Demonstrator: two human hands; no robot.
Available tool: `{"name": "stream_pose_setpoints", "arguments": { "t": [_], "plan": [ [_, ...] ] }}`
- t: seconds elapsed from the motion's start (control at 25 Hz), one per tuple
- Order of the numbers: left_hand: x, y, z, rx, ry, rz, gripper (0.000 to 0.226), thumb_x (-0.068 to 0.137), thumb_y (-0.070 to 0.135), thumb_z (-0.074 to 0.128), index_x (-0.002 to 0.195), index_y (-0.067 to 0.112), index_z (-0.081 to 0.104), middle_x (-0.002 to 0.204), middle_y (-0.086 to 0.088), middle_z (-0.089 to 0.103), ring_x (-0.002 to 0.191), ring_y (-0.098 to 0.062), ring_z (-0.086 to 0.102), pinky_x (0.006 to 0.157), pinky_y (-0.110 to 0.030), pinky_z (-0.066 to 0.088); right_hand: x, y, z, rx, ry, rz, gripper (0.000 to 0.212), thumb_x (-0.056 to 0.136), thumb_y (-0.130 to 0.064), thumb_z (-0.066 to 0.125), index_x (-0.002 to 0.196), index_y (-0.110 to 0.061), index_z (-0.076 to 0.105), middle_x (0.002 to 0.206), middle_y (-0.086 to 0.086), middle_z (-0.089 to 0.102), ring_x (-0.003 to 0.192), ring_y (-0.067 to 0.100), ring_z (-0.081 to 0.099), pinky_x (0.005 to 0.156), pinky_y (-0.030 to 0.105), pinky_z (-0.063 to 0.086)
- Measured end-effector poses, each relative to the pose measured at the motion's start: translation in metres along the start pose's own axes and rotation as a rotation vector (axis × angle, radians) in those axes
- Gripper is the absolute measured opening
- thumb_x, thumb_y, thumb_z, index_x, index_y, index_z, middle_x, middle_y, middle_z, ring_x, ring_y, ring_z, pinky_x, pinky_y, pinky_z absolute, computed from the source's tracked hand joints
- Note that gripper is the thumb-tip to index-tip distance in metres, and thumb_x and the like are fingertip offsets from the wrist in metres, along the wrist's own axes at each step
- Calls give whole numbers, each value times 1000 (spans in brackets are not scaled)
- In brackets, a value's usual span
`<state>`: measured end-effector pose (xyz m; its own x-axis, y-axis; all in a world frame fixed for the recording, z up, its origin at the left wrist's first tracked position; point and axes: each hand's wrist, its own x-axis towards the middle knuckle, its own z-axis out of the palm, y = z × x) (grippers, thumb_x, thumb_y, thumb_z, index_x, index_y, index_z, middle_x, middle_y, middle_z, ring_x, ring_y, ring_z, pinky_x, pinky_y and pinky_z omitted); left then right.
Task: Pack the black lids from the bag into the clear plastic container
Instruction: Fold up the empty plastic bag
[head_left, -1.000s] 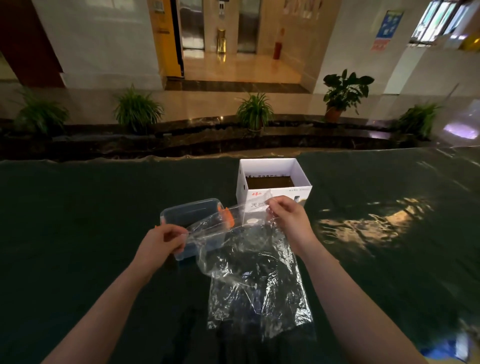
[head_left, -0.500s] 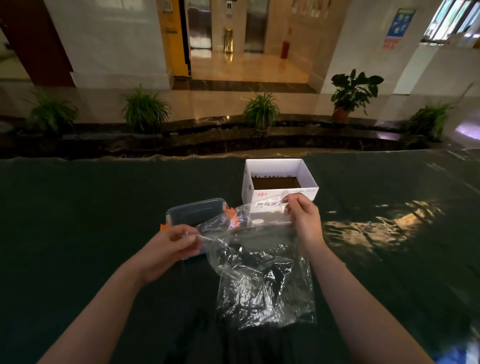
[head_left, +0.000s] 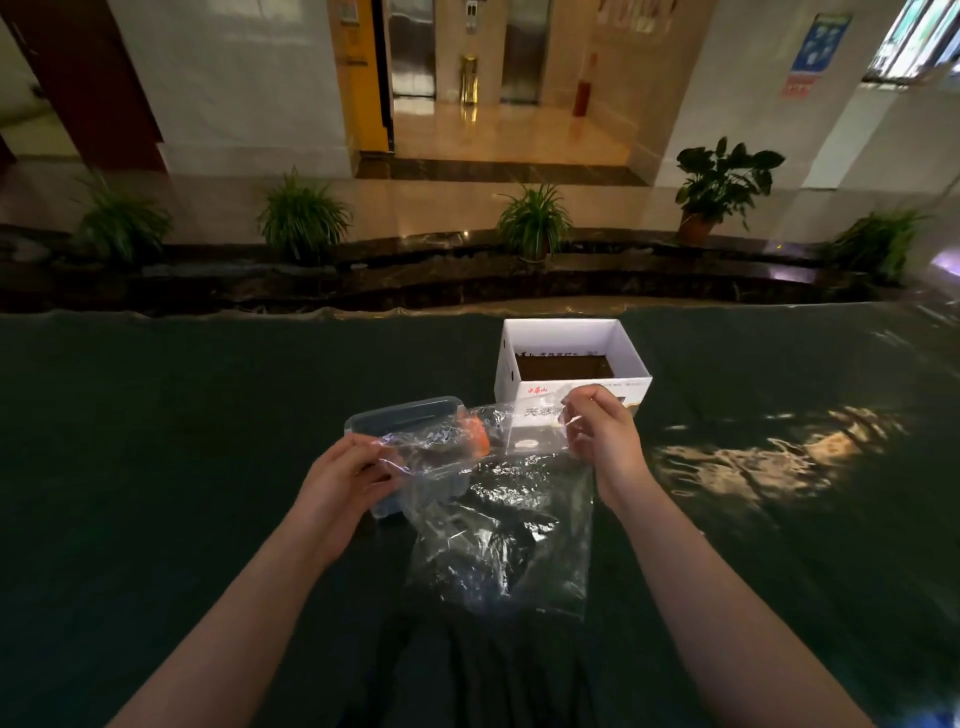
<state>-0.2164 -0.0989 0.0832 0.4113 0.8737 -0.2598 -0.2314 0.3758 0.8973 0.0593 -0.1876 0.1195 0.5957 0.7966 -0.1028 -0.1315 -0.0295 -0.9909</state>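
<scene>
A crinkled clear plastic bag (head_left: 519, 525) hangs above the dark table, held up by its mouth. My left hand (head_left: 345, 480) pinches the left side of the bag's mouth, and my right hand (head_left: 605, 441) pinches the right side. Dark shapes, the black lids (head_left: 501, 545), show dimly through the lower part of the bag. The clear plastic container (head_left: 410, 421) with orange clips stands just behind my left hand, partly covered by the bag's upper edge.
A white cardboard box (head_left: 571, 332) with an open top stands right behind the bag and my right hand. The table (head_left: 156, 441) wears a dark green cloth. Potted plants line a ledge beyond the table's far edge.
Both hands have pulled the bag's mouth wider apart, the right hand drifting right. The bag has lifted a little, its lower end hanging higher.
</scene>
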Motion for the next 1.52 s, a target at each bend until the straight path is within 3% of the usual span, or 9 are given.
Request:
{"name": "stream_pose_setpoints", "arguments": {
  "t": [0.24, 0.44, 0.52, 0.64, 0.8, 0.92, 1.16, 1.36, 1.52],
  "plan": [
    [5, -4, 16, 43, 381, 225, 20, 97, 16, 47, 81, 22, 57, 81, 0, 67, 82, -16, 67, 65, -32, 52, 2, 2, 11, 10, -6, 34, 18, 94, -11, 55, 77, -12, 61, 86, 4, 64, 79, 20, 61, 69, 32, 52],
    [-2, -3, 31, 505, 441, 548, 23, 97, 22, 50, 80, 36, 55, 76, 13, 64, 66, 2, 59, 57, -14, 47, -3, -3, 27, -772, 268, -432, 17, 92, -21, 63, 108, -18, 58, 115, 1, 60, 101, 12, 59, 84, 23, 48],
    [-4, -4, 47, 618, 338, 610, 24, 96, 19, 53, 80, 36, 56, 78, 16, 64, 65, 3, 58, 57, -10, 45, -13, -11, 46, -880, 6, -701, 25, 91, -33, 63, 114, -25, 58, 115, -6, 60, 104, 2, 50, 86, 15, 38],
    [-8, -5, 67, 719, 263, 676, 30, 95, 16, 55, 81, 42, 53, 79, 24, 63, 69, 3, 59, 59, -8, 42, -29, -5, 79, -895, -442, -630, 25, 88, -36, 66, 111, -30, 60, 101, -9, 67, 91, 0, 59, 78, 17, 48],
    [-7, -8, 57, 680, 84, 567, 20, 97, 23, 53, 110, 38, 51, 95, 36, 61, 93, 10, 60, 80, -8, 44, -20, 1, 77, -605, -366, -464, 6, 86, -19, 71, 86, -23, 68, 76, -16, 66, 74, -2, 63, 68, 11, 49],
    [0, -13, 36, 980, -66, 452, 35, 91, 31, 61, 124, 30, 52, 111, 28, 58, 113, -1, 55, 105, -33, 37, -10, 3, 60, -429, -331, -374, 16, 89, -13, 65, 82, -27, 62, 76, -13, 65, 75, 0, 62, 71, 15, 51],
    [-3, -20, 34, 1040, -8, 491, 17, 82, 24, 73, 75, 32, 60, 73, 13, 66, 82, 6, 58, 77, 6, 27, -4, 5, 55, -410, -327, -362, 20, 90, -16, 65, 85, -35, 62, 83, -18, 68, 83, -1, 64, 74, 12, 50],
    [0, -24, 30, 1002, -82, 377, 12, 86, 37, 63, 96, 31, 58, 95, 12, 65, 88, 1, 59, 82, -11, 42, 1, -2, 56, -515, -205, -515, 14, 90, -20, 65, 82, -32, 64, 73, -23, 64, 78, -8, 62, 69, 4, 44],
    [-3, -39, 4, 1171, -184, 238, 35, 86, 38, 65, 119, 32, 54, 112, 14, 62, 103, 0, 59, 91, -23, 47, 11, -10, 41, -413, -111, -464, 21, 92, -20, 62, 78, -35, 62, 78, -6, 70, 77, 11, 66, 75, 30, 55]
  ]
}}
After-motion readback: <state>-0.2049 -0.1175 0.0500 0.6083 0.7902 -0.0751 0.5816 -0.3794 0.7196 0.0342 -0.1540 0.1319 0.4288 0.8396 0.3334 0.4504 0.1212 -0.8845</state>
